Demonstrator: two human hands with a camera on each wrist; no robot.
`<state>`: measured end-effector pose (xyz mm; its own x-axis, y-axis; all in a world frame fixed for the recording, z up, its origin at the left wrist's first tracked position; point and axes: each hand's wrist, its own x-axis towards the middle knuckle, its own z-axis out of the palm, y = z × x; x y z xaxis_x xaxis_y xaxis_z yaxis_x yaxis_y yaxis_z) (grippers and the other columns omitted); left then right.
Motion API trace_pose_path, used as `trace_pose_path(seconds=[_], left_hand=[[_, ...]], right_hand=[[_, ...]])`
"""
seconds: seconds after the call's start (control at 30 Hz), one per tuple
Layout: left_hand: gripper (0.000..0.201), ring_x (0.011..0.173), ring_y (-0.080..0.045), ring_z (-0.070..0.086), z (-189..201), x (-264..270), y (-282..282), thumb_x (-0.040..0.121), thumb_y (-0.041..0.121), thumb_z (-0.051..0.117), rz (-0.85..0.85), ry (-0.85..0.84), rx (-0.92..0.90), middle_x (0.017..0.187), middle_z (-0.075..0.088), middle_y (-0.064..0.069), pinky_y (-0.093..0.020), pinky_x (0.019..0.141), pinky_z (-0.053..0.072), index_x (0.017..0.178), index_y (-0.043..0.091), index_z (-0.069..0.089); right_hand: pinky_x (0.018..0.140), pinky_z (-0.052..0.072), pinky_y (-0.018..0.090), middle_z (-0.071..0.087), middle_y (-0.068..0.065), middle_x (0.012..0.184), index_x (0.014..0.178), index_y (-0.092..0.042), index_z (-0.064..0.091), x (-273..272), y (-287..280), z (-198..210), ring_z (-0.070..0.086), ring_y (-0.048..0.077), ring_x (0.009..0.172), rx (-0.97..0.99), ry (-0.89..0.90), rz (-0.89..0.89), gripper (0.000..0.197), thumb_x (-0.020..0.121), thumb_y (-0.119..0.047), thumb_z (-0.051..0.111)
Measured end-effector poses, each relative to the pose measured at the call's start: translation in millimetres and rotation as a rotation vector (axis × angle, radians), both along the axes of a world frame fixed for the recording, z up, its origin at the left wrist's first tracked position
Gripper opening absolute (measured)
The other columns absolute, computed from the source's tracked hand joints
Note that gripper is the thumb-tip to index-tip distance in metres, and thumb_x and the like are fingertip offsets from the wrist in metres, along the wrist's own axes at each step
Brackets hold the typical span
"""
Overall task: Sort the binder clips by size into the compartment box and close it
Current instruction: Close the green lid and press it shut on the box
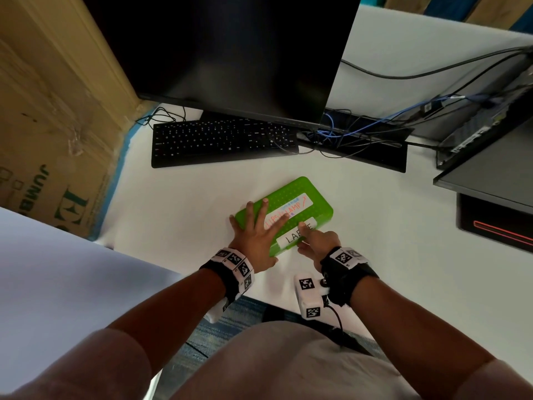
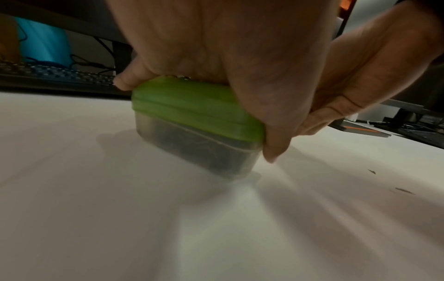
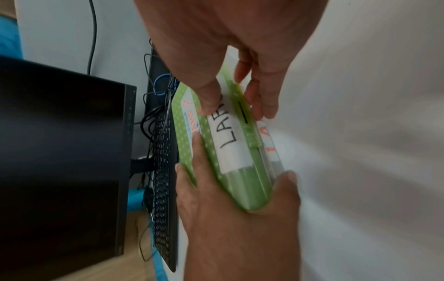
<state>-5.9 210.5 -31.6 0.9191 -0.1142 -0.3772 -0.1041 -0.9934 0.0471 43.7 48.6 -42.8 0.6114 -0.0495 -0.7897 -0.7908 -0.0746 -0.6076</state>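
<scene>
Compartment box (image 1: 291, 210) sits on the white tabletop (image 1: 178, 215), in front of the keyboard (image 1: 222, 142) — green lid (image 2: 192, 106) down on the clear base. Left hand (image 1: 256, 235) lies on the lid's left end, fingers straight and spread, thumb down over the near corner. Right hand (image 1: 318, 241) — its grip is clamped on the front edge by the "LARGE" label (image 3: 228, 136): thumb pressing on top, fingers curled below the latch (image 3: 245, 117). Dark clips inside the base are blurred; which compartment, cannot tell.
</scene>
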Motion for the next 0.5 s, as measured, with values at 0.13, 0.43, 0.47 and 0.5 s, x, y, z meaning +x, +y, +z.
trace_pose_path(seconds=[0.13,0.43,0.47,0.5], left_hand=[[0.111,0.136,-0.048,-0.018,-2.3,-4.4,-5.6,0.068,0.058,0.063,-0.013,0.014,0.052,0.152,-0.026,-0.016,-0.08,0.096,0.01,0.141,0.038,-0.018],[0.091,0.135,-0.043,-0.028,-8.1,0.3,2.3,0.077,0.071,0.044,-0.004,0.021,-0.077,0.149,-0.035,-0.009,-0.078,0.099,0.006,0.141,0.044,-0.015],[0.09,0.136,-0.044,-0.025,-7.8,0.2,2.1,0.079,0.068,0.045,-0.013,0.02,-0.059,0.15,-0.032,-0.01,-0.078,0.099,0.008,0.141,0.044,-0.014],[0.09,0.137,-0.045,-0.022,-7.2,1.2,2.5,0.079,0.067,0.047,-0.029,0.019,-0.038,0.151,-0.03,-0.011,-0.078,0.099,0.01,0.141,0.044,-0.014]], right_hand=[[0.079,0.059,0.039,0.062,0.014,0.094,0.096,-0.007,0.058,3.2,-2.1,-1.1,0.064,0.024,0.078,-0.053,-0.005,0.048,0.02,0.083,-0.02,0.065],[0.107,0.04,0.042,0.032,0.016,0.145,0.143,-0.006,0.02,15.7,-26.7,5.8,0.04,0.027,0.131,-0.417,-0.301,0.354,0.119,0.052,-0.04,0.089],[0.112,0.033,0.043,0.014,0.012,0.152,0.148,-0.014,0.007,18.8,-29.8,10.4,0.028,0.027,0.138,-0.486,-0.428,0.464,0.13,0.051,-0.037,0.09],[0.114,0.028,0.047,0.002,0.009,0.155,0.148,-0.022,0.0,23.2,-31.6,14.1,0.018,0.028,0.142,-0.529,-0.555,0.617,0.135,0.05,-0.035,0.091]])
